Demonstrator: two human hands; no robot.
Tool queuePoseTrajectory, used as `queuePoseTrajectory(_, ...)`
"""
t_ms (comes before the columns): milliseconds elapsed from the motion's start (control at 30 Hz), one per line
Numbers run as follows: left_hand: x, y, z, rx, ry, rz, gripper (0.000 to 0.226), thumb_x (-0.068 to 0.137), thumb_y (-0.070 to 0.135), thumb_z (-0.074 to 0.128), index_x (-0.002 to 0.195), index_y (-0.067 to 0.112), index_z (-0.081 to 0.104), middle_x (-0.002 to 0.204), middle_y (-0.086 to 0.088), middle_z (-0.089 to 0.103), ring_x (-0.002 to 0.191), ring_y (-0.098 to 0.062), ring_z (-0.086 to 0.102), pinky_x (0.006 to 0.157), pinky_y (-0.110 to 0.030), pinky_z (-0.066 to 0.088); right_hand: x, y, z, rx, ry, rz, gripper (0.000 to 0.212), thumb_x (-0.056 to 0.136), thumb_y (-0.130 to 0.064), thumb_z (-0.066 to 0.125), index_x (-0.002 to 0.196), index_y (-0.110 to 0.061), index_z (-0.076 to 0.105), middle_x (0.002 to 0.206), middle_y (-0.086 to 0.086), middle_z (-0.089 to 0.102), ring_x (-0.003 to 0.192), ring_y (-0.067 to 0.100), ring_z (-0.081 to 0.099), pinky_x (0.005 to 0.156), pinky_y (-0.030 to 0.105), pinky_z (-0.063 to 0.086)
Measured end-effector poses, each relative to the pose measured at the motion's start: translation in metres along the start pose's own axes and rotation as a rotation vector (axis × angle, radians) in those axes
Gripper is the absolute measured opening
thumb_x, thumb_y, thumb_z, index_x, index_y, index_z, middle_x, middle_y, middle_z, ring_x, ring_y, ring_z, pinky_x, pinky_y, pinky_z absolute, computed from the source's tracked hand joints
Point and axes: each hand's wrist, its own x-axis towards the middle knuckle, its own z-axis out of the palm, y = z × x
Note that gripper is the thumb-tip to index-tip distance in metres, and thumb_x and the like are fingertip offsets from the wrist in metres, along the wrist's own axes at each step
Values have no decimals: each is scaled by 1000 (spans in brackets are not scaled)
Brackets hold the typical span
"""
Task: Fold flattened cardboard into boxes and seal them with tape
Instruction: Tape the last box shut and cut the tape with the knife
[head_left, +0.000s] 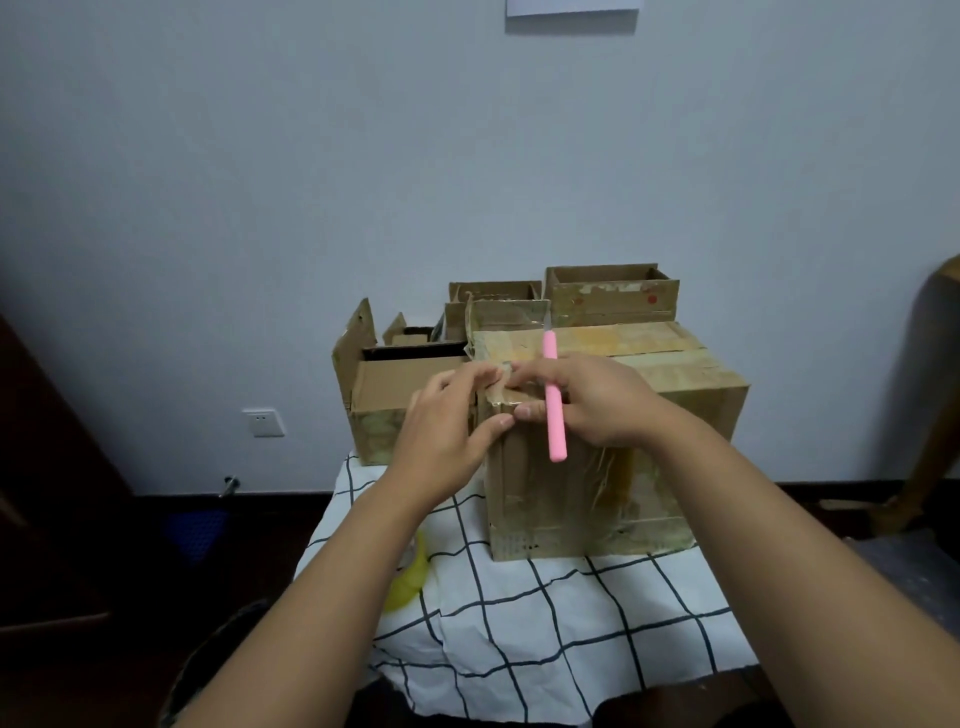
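A: Showing, head view: closed cardboard box (613, 441) on the checked worktop (545, 613); contents hidden. Open boxes (410, 395) stand behind it.

B: Grips? Left hand (447, 426) pinches tape strip (501, 389) at the box's corner; right hand (597, 400) clamps a pink cutter (554, 400). Yellow tape roll (410, 582) sits by the left forearm.

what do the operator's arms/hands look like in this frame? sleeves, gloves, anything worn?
Both forearms are bare right down to the frame's bottom edge: no sleeves in view. Left hand and right hand have no gloves; no rings, watch, bands, markings or cables can be seen. Short, plain fingernails.
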Motion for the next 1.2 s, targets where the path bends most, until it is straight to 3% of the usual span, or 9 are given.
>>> queuePoseTrajectory(100, -2, 0, 4, -2, 50, -8, 42, 88, 36, 71, 127, 30, 56, 129, 12, 56, 126, -12, 46, 103, -41, 43, 0, 0, 1, -3, -11, 3, 37, 90, -61, 54, 124, -45, 58, 133, -13, 61, 109, 16, 60, 87, 44, 53)
queuePoseTrajectory(233, -15, 2, 12, -79, 227, 39, 36, 89, 37, 66, 120, 19, 66, 124, 10, 63, 118, -7, 50, 98, -29, 43, 0, 1, 0, 14, -21, 9, 38, 91, -60, 56, 124, -43, 59, 139, -19, 55, 116, 13, 58, 91, 43, 51)
queuePoseTrajectory(400, -26, 8, 21, -261, 303, -77, 27, 96, 27, 62, 123, 23, 67, 116, 16, 65, 112, -1, 57, 94, -21, 45, 1, 3, 1, 39, -26, 26, 40, 89, -61, 57, 125, -44, 59, 138, -20, 56, 120, 13, 56, 95, 44, 50)
queuePoseTrajectory(533, -26, 10, 25, -319, 338, -103, 20, 95, 20, 65, 114, 26, 69, 114, 23, 65, 112, 4, 58, 94, -17, 47, -1, 3, 0, 52, -28, 25, 40, 89, -58, 59, 125, -42, 60, 137, -18, 58, 121, 14, 56, 96, 44, 49)
queuePoseTrajectory(600, -24, 9, 27, -359, 354, -106, 16, 94, 16, 66, 106, 25, 71, 114, 27, 62, 114, 4, 58, 97, -17, 45, -1, 3, -1, 53, -26, 25, 41, 89, -57, 60, 127, -40, 59, 136, -19, 58, 121, 13, 56, 96, 43, 49)
queuePoseTrajectory(733, -20, 9, 32, -610, 349, -220, 13, 92, 8, 67, 96, 20, 70, 113, 13, 68, 109, -1, 63, 97, -27, 51, 0, 3, -1, 59, -34, 30, 42, 89, -57, 60, 128, -40, 59, 136, -21, 58, 122, 11, 55, 97, 41, 48)
queuePoseTrajectory(1000, -24, 17, 43, -766, 409, -275, 15, 93, 8, 65, 105, 14, 72, 113, 13, 69, 111, 1, 63, 95, -17, 49, 1, 4, 0, 90, -44, 38, 39, 88, -57, 62, 124, -42, 61, 135, -22, 58, 119, 10, 56, 97, 42, 49)
queuePoseTrajectory(1200, -35, 23, 50, -728, 395, -262, 29, 97, 15, 60, 119, 35, 62, 126, 15, 64, 120, 5, 56, 100, -16, 45, 0, 1, -2, 96, -44, 35, 38, 89, -53, 63, 125, -39, 62, 135, -24, 57, 122, 9, 55, 100, 42, 47)
